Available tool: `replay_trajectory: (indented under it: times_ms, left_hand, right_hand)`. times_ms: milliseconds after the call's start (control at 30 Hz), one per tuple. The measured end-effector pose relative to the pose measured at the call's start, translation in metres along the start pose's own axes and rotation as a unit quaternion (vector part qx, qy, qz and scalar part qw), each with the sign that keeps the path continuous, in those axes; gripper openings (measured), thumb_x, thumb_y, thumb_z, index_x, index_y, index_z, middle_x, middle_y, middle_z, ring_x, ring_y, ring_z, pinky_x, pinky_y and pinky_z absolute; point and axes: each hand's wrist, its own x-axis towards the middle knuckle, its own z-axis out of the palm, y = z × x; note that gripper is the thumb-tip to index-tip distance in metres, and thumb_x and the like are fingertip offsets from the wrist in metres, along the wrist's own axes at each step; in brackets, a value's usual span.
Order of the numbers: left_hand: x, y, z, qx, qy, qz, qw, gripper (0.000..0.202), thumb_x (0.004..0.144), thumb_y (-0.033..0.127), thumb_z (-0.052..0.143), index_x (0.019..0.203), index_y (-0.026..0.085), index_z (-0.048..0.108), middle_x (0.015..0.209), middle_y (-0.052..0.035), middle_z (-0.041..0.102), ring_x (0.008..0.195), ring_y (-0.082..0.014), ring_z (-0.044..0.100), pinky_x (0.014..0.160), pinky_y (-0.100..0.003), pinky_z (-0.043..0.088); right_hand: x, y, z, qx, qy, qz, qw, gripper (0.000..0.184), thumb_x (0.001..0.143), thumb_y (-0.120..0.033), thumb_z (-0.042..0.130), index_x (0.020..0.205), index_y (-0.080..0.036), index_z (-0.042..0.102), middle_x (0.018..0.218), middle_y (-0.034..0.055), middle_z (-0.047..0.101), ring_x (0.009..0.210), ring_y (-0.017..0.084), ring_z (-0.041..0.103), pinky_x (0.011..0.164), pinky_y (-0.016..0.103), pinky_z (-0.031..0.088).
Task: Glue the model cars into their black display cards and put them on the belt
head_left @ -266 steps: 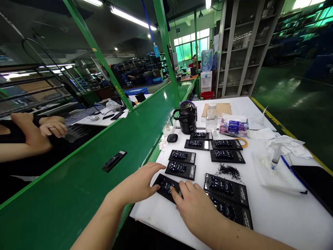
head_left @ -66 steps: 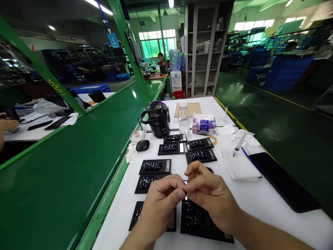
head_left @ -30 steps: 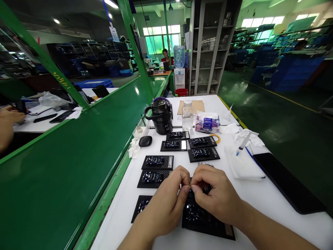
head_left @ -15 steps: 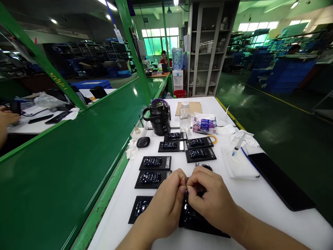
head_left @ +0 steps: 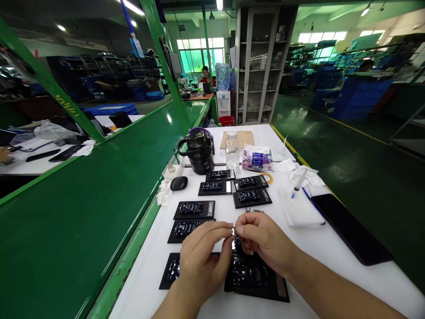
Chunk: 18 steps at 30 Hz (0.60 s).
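Note:
My left hand [head_left: 206, 256] and my right hand [head_left: 265, 241] meet over the near middle of the white table. Thumb and fingers of each are closed in a pinch, fingertips nearly touching; whatever they grip is too small to make out. Just below them lies a black plate with a glossy dark model car [head_left: 249, 272] on it, its far part partly covered by my right hand. Left of my left hand is another plate with a model car [head_left: 173, 269], partly hidden by that hand. Small black bits [head_left: 255, 210] lie beyond my right fingers.
Several more car plates [head_left: 194, 209] lie farther up the table. Behind them stand a black jug [head_left: 200, 153] and a clear bottle [head_left: 232, 150]. At right are a syringe [head_left: 299, 184], white tissue [head_left: 308, 176] and a black phone-like slab [head_left: 352, 228]. A green partition [head_left: 99, 212] borders the left.
My hands have shifted slightly; the left has opened out flatter, and the right fingers have turned and drawn a little apart from it. More of the plate beneath now shows.

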Motion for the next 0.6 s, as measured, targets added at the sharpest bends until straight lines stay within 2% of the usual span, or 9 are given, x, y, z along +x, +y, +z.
replay_trajectory:
  times_ms: [267,367,433,500,567,600]
  left_hand:
    - [0.007,0.005,0.006,-0.003,0.014,-0.007,1.000,0.018,0.085,0.000,0.062,0.090,0.017,0.065,0.088,-0.0020,0.073,0.082,-0.0113,0.069,0.077,-0.023,0.057]
    - [0.010,0.006,-0.001,0.001,0.005,-0.003,1.000,0.016,0.086,0.001,0.061,0.089,0.017,0.064,0.088,-0.0020,0.072,0.081,-0.0112,0.069,0.075,-0.022,0.056]
    - [0.010,0.003,-0.018,0.013,-0.023,0.006,1.000,0.017,0.086,0.001,0.061,0.090,0.018,0.063,0.090,-0.0021,0.072,0.083,-0.0117,0.069,0.076,-0.023,0.056]
    - [0.005,-0.004,-0.045,0.043,-0.042,-0.006,0.998,0.018,0.087,0.002,0.061,0.092,0.019,0.064,0.093,-0.0015,0.073,0.086,-0.0127,0.069,0.079,-0.024,0.057]
    - [-0.004,-0.016,-0.073,0.096,-0.037,-0.062,0.993,0.015,0.089,0.008,0.060,0.092,0.022,0.065,0.094,-0.0001,0.073,0.088,-0.0135,0.069,0.080,-0.024,0.056]
    - [-0.009,-0.024,-0.084,0.124,-0.040,-0.100,0.986,0.011,0.091,0.012,0.061,0.090,0.023,0.065,0.095,0.0003,0.073,0.087,-0.0142,0.070,0.079,-0.025,0.057]
  right_hand:
    - [0.000,-0.001,0.001,0.065,-0.036,0.022,0.997,0.017,0.071,-0.029,0.072,0.067,-0.016,0.061,0.054,-0.0042,0.048,0.047,0.008,0.042,0.049,0.023,0.031]
    - [0.001,0.001,-0.001,0.071,-0.050,0.025,0.996,0.018,0.072,-0.029,0.073,0.069,-0.016,0.061,0.057,-0.0032,0.050,0.048,0.009,0.043,0.050,0.024,0.031]
    - [0.000,0.000,-0.004,0.073,-0.041,0.007,0.996,0.020,0.075,-0.033,0.072,0.071,-0.017,0.060,0.061,-0.0023,0.051,0.051,0.010,0.043,0.051,0.025,0.033]
    - [-0.003,-0.003,-0.006,0.029,-0.012,-0.032,0.999,0.023,0.081,-0.037,0.068,0.072,-0.018,0.058,0.063,-0.0021,0.051,0.056,0.011,0.043,0.054,0.026,0.035]
    - [-0.006,-0.010,-0.006,-0.103,0.000,-0.074,0.992,0.023,0.087,-0.038,0.063,0.074,-0.019,0.059,0.066,-0.0018,0.052,0.061,0.013,0.046,0.059,0.027,0.038]
    - [-0.006,-0.013,-0.003,-0.199,-0.008,-0.091,0.976,0.019,0.088,-0.036,0.061,0.078,-0.020,0.060,0.070,-0.0012,0.055,0.066,0.014,0.049,0.063,0.028,0.041]
